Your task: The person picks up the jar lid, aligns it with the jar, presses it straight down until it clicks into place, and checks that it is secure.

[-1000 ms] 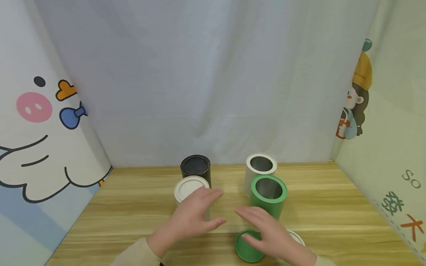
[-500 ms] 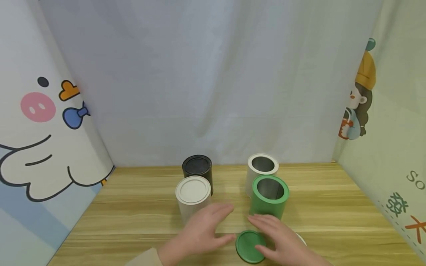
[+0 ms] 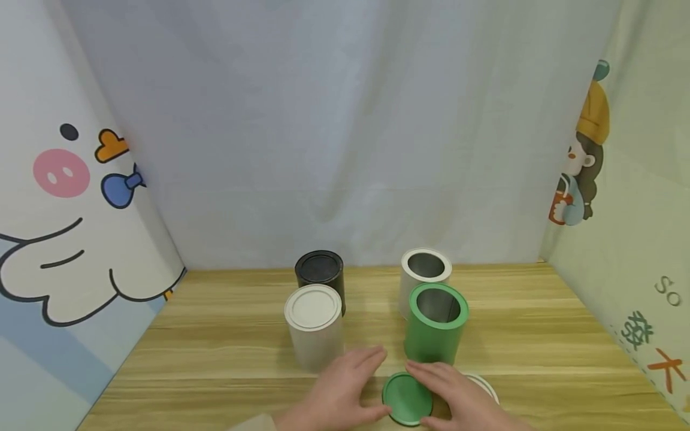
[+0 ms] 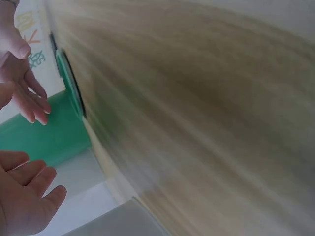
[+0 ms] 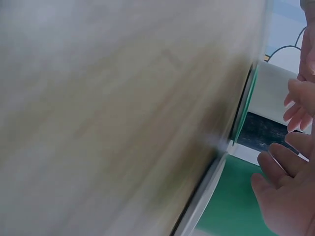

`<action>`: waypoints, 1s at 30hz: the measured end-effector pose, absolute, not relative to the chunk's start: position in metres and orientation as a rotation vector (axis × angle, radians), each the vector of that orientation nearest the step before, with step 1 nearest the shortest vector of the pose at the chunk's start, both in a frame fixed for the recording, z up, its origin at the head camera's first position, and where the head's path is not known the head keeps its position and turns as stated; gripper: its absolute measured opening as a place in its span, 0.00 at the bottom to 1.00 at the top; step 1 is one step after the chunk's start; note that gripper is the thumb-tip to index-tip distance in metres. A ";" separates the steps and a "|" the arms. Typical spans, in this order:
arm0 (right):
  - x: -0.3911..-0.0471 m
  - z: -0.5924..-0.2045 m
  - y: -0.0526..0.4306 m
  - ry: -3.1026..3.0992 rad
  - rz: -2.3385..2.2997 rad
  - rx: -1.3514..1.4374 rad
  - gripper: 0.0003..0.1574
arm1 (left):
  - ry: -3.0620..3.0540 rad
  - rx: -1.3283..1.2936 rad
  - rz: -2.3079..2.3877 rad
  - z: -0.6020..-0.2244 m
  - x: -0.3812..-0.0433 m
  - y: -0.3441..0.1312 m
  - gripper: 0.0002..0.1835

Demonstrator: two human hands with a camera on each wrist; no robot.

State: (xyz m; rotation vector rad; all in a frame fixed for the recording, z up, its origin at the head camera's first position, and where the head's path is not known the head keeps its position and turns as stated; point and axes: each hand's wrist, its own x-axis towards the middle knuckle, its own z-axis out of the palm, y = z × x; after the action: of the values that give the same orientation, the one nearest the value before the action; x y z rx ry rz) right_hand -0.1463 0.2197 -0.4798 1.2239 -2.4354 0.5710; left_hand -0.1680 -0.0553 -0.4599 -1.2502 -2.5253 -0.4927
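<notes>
Hands (image 3: 345, 392) (image 3: 460, 396) flank green lid (image 3: 406, 400) | side curtain (image 3: 620, 257): readable lettering "SO" (image 3: 668, 291)

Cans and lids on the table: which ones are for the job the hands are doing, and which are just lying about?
Probably for the job:
green lid, lying flat, being reached for
white lid, partly hidden
open green can
open white can

Probably just standing about:
closed black can
closed white can
</notes>
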 end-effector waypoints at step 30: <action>-0.151 -0.497 0.229 -2.588 0.556 1.217 0.50 | -2.680 -1.321 -0.488 -0.491 -0.174 -0.042 0.47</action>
State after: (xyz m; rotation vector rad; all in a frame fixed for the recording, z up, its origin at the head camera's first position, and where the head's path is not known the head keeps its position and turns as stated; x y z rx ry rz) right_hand -0.1511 0.2292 -0.4971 1.2172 -2.5878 0.5559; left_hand -0.1741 -0.0421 -0.4914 -1.3214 -2.6796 -0.4876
